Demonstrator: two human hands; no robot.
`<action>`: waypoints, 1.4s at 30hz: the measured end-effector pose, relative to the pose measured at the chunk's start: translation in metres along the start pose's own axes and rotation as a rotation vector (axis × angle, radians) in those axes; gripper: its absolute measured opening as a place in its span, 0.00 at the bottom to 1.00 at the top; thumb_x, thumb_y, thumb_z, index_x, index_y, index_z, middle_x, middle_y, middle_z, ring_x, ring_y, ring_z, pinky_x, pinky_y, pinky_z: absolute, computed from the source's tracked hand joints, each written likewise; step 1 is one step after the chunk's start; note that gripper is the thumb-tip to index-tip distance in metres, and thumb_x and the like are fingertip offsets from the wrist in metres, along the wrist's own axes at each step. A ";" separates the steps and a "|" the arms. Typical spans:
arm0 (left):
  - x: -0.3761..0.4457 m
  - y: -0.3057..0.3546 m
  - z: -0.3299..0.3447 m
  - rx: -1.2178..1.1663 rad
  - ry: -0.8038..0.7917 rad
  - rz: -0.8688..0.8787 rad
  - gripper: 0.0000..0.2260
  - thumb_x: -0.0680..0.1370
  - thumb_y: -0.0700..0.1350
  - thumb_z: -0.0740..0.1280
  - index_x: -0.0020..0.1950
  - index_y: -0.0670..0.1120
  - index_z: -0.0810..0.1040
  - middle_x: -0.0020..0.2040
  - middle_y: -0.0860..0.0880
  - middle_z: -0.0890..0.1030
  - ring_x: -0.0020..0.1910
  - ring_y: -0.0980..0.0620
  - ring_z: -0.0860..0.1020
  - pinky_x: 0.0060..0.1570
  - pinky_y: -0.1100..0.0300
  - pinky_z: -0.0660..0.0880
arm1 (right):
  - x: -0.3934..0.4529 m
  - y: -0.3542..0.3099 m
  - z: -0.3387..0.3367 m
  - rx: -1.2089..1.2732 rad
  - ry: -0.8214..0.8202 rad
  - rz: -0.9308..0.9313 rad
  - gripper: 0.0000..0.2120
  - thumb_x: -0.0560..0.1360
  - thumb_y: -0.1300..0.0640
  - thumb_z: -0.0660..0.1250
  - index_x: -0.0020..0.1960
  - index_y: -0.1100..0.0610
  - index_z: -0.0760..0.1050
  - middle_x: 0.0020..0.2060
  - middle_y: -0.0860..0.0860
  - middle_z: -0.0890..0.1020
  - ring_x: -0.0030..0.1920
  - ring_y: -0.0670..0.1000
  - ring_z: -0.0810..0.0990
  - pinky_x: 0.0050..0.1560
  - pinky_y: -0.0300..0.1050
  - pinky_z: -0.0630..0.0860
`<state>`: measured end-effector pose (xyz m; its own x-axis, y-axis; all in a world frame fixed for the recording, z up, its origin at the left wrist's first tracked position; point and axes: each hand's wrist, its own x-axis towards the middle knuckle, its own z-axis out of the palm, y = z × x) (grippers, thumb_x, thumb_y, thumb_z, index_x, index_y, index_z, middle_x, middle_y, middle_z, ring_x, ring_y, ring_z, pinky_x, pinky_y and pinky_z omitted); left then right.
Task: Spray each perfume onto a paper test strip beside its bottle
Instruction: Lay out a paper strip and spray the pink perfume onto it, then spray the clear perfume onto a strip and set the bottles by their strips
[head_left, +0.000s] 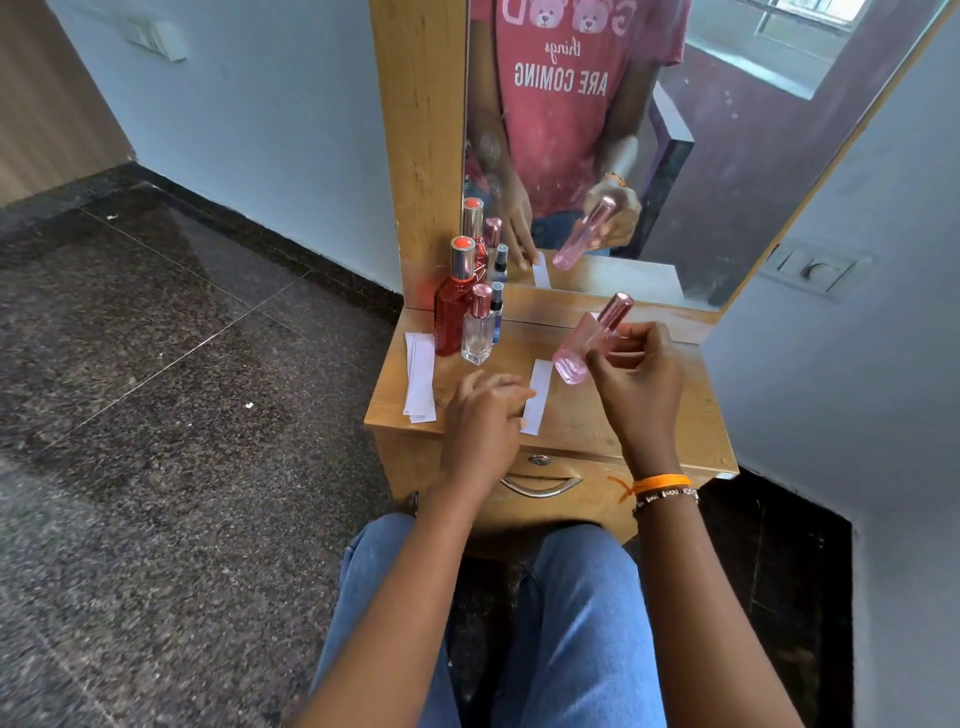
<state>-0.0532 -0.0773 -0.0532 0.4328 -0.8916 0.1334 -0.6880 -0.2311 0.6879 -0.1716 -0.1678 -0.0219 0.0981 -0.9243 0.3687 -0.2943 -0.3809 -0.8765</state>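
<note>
My right hand (636, 382) grips a pink perfume bottle (587, 345) with its pink cap on, tilted above the wooden dresser top (582, 421). Just left of the bottle, a white paper test strip (537, 397) lies flat on the wood, and the fingertips of my left hand (480, 421) rest on its near left edge. At the back left stand a tall red bottle (452, 312), a small clear bottle with a pink cap (478, 332) and a thin blue vial (497, 312). A stack of spare strips (420, 376) lies at the left edge.
A mirror (701, 156) rises directly behind the dresser top and reflects the bottles and hands. A drawer with a metal handle (540, 486) sits below the top. Dark stone floor lies to the left, a wall with a switch plate (815, 267) to the right.
</note>
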 end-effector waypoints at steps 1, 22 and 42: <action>-0.001 0.000 0.003 0.030 -0.001 -0.005 0.16 0.73 0.37 0.67 0.59 0.50 0.79 0.64 0.54 0.76 0.69 0.48 0.63 0.66 0.57 0.58 | 0.001 0.000 0.004 0.003 0.022 0.006 0.11 0.68 0.61 0.73 0.44 0.55 0.72 0.37 0.46 0.80 0.36 0.41 0.79 0.36 0.33 0.75; -0.002 -0.001 0.009 0.020 -0.002 -0.001 0.13 0.75 0.41 0.67 0.59 0.51 0.79 0.64 0.55 0.77 0.70 0.46 0.62 0.67 0.51 0.60 | -0.005 0.014 0.050 -0.170 0.006 -0.009 0.16 0.67 0.56 0.75 0.47 0.57 0.70 0.41 0.53 0.82 0.38 0.50 0.80 0.37 0.45 0.76; -0.010 -0.040 -0.057 0.045 0.420 -0.383 0.10 0.74 0.41 0.67 0.53 0.51 0.79 0.54 0.50 0.79 0.57 0.46 0.71 0.52 0.51 0.61 | -0.059 -0.021 0.104 -0.281 -0.450 -0.113 0.05 0.72 0.56 0.70 0.41 0.58 0.79 0.40 0.54 0.82 0.39 0.53 0.78 0.35 0.42 0.62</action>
<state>0.0028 -0.0369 -0.0415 0.8445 -0.5115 0.1587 -0.4562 -0.5319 0.7134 -0.0726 -0.1073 -0.0569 0.5226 -0.8202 0.2328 -0.4954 -0.5144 -0.7000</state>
